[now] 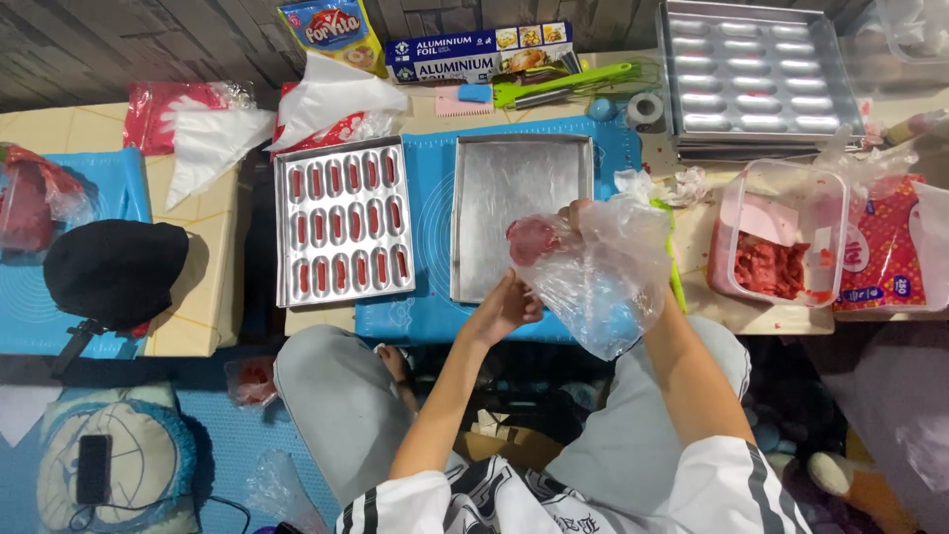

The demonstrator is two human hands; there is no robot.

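Left hand (506,309): closed under the near edge of the clear plastic bag (603,277), gripping the film from below.
Right hand (578,213): mostly hidden inside the bag; fingertips show at its 11 o'clock edge, and how tightly they close cannot be told.
Plastic bag: held up over the blue mat (425,237), a lump of red paste (532,240) at its 9 o'clock side.
Filled mould tray (343,220): at 9 o'clock of the bag; every oval cavity shows red filling, so this tray looks done.
Flat tray (519,213): just behind the bag, bare metal.
Stacked mould trays (756,74): at 1 o'clock, cavities unfilled, seemingly still left.
Clear tub (781,237): at 3 o'clock, red paste in its bottom.
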